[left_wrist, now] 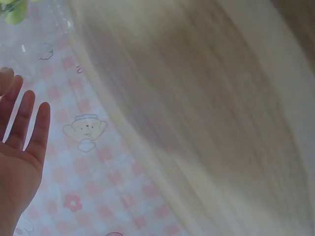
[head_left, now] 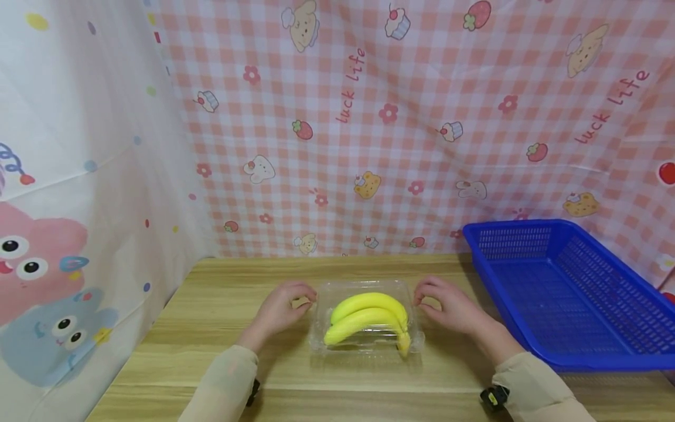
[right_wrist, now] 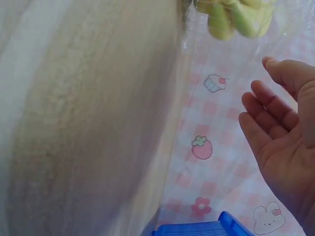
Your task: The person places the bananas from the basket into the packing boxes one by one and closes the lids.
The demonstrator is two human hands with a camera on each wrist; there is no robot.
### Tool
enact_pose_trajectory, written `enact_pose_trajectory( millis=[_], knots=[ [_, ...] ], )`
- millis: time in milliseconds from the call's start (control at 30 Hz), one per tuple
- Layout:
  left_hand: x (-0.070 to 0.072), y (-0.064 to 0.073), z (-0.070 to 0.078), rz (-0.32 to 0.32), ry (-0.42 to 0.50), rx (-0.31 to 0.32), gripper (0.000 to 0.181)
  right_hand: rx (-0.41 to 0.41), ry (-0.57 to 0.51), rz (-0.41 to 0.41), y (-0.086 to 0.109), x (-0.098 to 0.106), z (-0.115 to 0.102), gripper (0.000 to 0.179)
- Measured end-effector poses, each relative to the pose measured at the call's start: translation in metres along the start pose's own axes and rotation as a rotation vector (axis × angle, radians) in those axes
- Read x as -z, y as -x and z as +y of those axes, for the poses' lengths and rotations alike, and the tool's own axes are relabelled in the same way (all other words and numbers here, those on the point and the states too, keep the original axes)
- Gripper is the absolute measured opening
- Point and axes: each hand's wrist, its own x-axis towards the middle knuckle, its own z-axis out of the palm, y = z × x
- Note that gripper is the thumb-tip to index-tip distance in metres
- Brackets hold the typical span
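A clear plastic box (head_left: 364, 347) sits on the wooden table with yellow bananas (head_left: 369, 319) inside, their stems toward the front right. My left hand (head_left: 285, 305) is at the box's left side, thumb and fingers loosely bent, fingertips close by the edge. On the opposite side, my right hand (head_left: 448, 305) mirrors it, its fingertips near the right edge. Both wrist views show the fingers spread with nothing between them. The bananas (right_wrist: 238, 17) appear at the top of the right wrist view, a gap away from the thumb.
A blue plastic basket (head_left: 480, 258) with mesh walls stands at the right, beside my right forearm. Behind the wooden table (head_left: 221, 328) hangs a pink checked cloth (head_left: 337, 152). A white printed curtain (head_left: 105, 176) hangs along the left.
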Motion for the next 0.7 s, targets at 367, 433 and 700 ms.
enact_pose_trajectory(
  millis=[367, 433, 700],
  knots=[
    [0.007, 0.008, 0.018, 0.024, 0.129, 0.174, 0.015, -0.134, 0.012, 0.016, 0.002, 0.005, -0.018, 0.023],
    [0.008, 0.010, 0.021, 0.040, 0.175, 0.215, 0.015, -0.161, 0.003, 0.022, 0.003, 0.006, -0.020, 0.022],
    [0.009, 0.017, 0.034, 0.071, 0.260, 0.352, 0.015, -0.321, -0.099, 0.023, 0.008, 0.007, -0.030, 0.016]
  ],
)
